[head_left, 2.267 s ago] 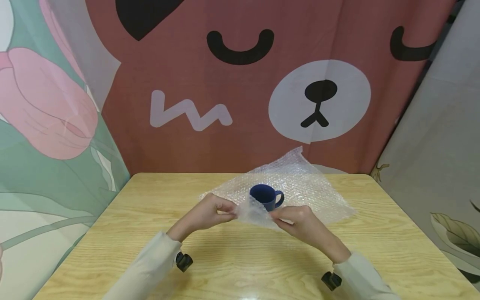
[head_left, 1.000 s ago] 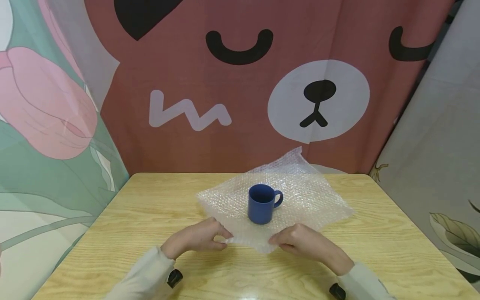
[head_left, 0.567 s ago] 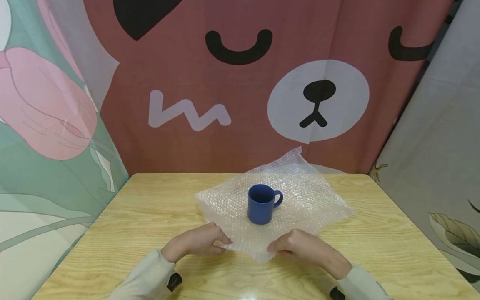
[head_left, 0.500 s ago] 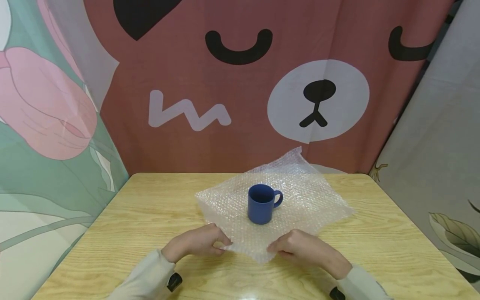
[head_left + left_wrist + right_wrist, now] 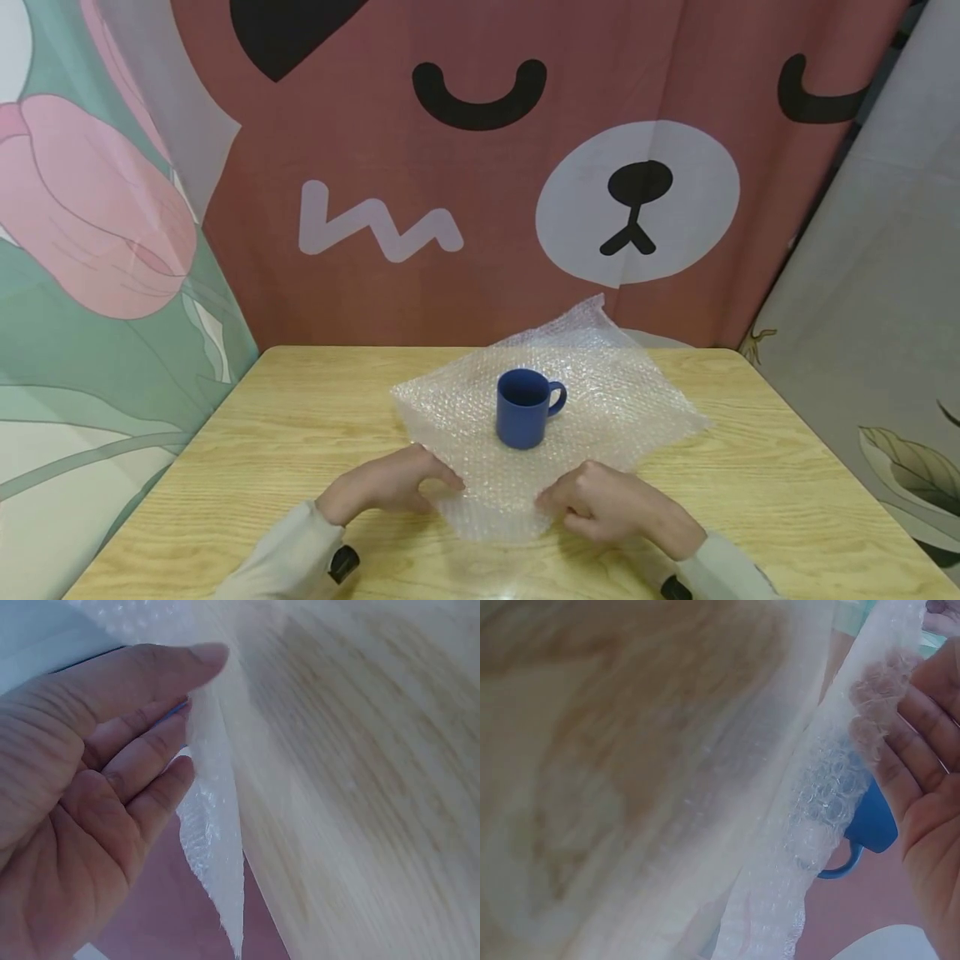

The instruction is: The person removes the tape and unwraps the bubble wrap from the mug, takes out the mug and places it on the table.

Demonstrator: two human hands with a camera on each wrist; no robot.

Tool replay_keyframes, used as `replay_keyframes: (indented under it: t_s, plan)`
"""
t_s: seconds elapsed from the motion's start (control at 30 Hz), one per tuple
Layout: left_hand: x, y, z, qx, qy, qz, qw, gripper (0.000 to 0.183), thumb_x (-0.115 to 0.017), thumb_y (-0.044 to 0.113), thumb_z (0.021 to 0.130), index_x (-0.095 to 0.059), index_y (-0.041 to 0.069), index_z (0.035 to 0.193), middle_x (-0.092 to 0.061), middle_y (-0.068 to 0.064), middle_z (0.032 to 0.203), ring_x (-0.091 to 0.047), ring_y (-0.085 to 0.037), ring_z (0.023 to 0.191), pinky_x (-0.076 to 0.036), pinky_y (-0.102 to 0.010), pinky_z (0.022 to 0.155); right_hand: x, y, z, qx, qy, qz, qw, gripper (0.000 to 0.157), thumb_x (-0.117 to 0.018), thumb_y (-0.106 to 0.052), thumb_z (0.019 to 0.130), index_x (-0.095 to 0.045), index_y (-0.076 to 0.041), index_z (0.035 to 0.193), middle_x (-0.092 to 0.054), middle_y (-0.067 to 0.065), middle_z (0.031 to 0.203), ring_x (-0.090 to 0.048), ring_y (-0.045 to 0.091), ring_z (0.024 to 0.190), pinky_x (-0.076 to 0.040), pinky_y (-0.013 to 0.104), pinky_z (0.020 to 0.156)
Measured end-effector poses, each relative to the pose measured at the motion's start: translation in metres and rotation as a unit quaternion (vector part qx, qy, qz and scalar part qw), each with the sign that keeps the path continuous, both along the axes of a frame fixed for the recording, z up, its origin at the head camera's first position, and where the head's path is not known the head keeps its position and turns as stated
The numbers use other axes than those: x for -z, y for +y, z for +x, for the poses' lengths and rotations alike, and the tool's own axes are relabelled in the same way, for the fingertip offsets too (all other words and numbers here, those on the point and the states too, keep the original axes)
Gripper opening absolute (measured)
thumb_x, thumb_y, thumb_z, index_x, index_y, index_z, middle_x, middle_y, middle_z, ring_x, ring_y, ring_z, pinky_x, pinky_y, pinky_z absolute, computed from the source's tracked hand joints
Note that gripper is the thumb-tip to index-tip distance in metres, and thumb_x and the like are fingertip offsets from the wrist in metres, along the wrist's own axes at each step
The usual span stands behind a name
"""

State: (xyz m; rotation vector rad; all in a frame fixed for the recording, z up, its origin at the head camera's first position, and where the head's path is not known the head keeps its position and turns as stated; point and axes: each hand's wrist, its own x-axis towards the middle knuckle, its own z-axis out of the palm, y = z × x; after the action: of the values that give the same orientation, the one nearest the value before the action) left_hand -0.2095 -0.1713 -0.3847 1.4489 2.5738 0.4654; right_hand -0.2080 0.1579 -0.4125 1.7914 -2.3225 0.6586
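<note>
A blue mug (image 5: pixel 522 410) stands upright, handle to the right, on a sheet of clear bubble wrap (image 5: pixel 600 408). My left hand (image 5: pixel 393 483) is at the sheet's near left edge, fingers loosely bent; the left wrist view shows the thumb (image 5: pixel 150 675) apart from the other fingers, which lie against the wrap. At the near right edge my right hand (image 5: pixel 611 504) touches the wrap with its fingertips. In the right wrist view, those fingers (image 5: pixel 911 742) are fairly straight, their tips behind the film, and part of the mug (image 5: pixel 874 817) shows beyond the wrap.
The light wooden table (image 5: pixel 300 400) carries the wrap, whose far corner (image 5: pixel 596 308) rises past the back edge. A red-brown curtain (image 5: pixel 360 300) with a bear face hangs behind. Patterned cloths flank the table at left and right.
From covering the mug's front, the near corner of the wrap has come down toward the person and lies flatter. Both hands moved nearer with it, then loosened their pinch. The mug has stayed put.
</note>
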Motion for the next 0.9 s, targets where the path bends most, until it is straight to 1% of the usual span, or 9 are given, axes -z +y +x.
replay_keyframes:
  t_s: [0.2,0.33,0.4,0.47,0.63,0.67,0.73,0.83,0.9]
  plan:
    - [-0.009,-0.006,-0.002,-0.023,-0.012,-0.004,0.9997,0.050,-0.067,-0.016,0.072,-0.070,0.004,0.117,-0.067,-0.004,0.117,-0.060,-0.016,0.112,-0.046,-0.027,0.094,-0.003,0.001,-0.001,0.007,-0.007,-0.015,1.000,0.028,-0.059,0.003,0.080,-0.075,-0.005,0.103,-0.072,0.001,0.101,-0.065,0.006,0.097,-0.052,0.020,0.081]
    - [-0.015,-0.008,-0.006,-0.023,-0.001,0.019,0.9995,0.039,-0.064,-0.011,0.081,-0.070,0.003,0.117,-0.067,-0.008,0.117,-0.060,-0.020,0.112,-0.049,-0.030,0.093,-0.010,0.001,-0.004,-0.004,-0.004,-0.038,0.999,0.028,-0.058,0.003,0.081,-0.074,-0.002,0.104,-0.072,0.002,0.102,-0.066,0.009,0.096,-0.053,0.022,0.080]
    - [-0.017,-0.008,-0.008,-0.023,0.015,0.037,0.9989,0.032,-0.065,-0.006,0.085,-0.070,0.002,0.116,-0.068,-0.008,0.115,-0.062,-0.019,0.109,-0.050,-0.030,0.091,-0.014,0.002,-0.007,-0.009,-0.001,-0.052,0.999,0.027,-0.058,0.003,0.083,-0.073,-0.001,0.106,-0.071,0.003,0.103,-0.066,0.011,0.096,-0.053,0.023,0.080]
    - [-0.019,-0.007,-0.010,-0.033,0.016,0.059,0.9976,0.028,-0.065,-0.002,0.088,-0.070,0.001,0.115,-0.068,-0.009,0.114,-0.065,-0.014,0.094,-0.052,-0.031,0.085,-0.018,0.002,-0.009,-0.007,0.001,-0.073,0.997,0.026,-0.059,0.002,0.085,-0.072,-0.002,0.107,-0.071,0.004,0.104,-0.067,0.013,0.096,-0.054,0.024,0.080]
    - [-0.020,-0.002,-0.014,-0.093,0.013,0.121,0.9882,0.026,-0.064,0.008,0.093,-0.070,0.003,0.117,-0.068,-0.009,0.114,-0.066,-0.013,0.091,-0.054,-0.035,0.081,-0.032,0.002,-0.015,0.041,0.000,-0.135,0.990,0.026,-0.064,0.002,0.087,-0.073,-0.006,0.109,-0.072,0.004,0.103,-0.068,0.016,0.091,-0.055,0.025,0.075]
    - [-0.019,0.000,-0.014,-0.108,0.021,0.130,0.9854,0.026,-0.064,0.009,0.093,-0.070,0.003,0.118,-0.068,-0.009,0.115,-0.064,-0.014,0.101,-0.053,-0.035,0.083,-0.034,0.002,-0.016,0.055,-0.012,-0.149,0.987,0.025,-0.064,0.002,0.087,-0.073,-0.006,0.109,-0.072,0.004,0.103,-0.069,0.017,0.090,-0.055,0.026,0.074]
    - [-0.018,0.004,-0.013,-0.138,0.034,0.147,0.9788,0.028,-0.064,0.012,0.093,-0.068,0.003,0.120,-0.068,-0.011,0.114,-0.066,-0.009,0.080,-0.053,-0.036,0.083,-0.037,0.002,-0.018,0.089,-0.037,-0.172,0.980,0.024,-0.064,0.003,0.088,-0.073,-0.006,0.109,-0.072,0.005,0.102,-0.069,0.017,0.088,-0.056,0.027,0.073]
    - [-0.015,0.010,-0.011,-0.180,0.055,0.172,0.9669,0.033,-0.066,0.014,0.092,-0.066,0.001,0.122,-0.067,-0.015,0.115,-0.038,0.005,0.046,-0.052,-0.039,0.082,-0.041,0.003,-0.021,0.144,-0.085,-0.204,0.964,0.021,-0.064,0.001,0.091,-0.073,-0.006,0.109,-0.072,0.004,0.103,-0.069,0.017,0.088,-0.056,0.030,0.074]
    - [-0.012,0.015,-0.008,-0.207,0.050,0.190,0.9583,0.036,-0.067,0.015,0.091,-0.065,-0.001,0.123,-0.066,-0.018,0.117,-0.015,0.003,0.041,-0.051,-0.041,0.084,-0.044,0.003,-0.024,0.178,-0.113,-0.220,0.952,0.019,-0.064,-0.002,0.093,-0.073,-0.005,0.109,-0.072,0.003,0.104,-0.069,0.016,0.090,-0.056,0.030,0.076]
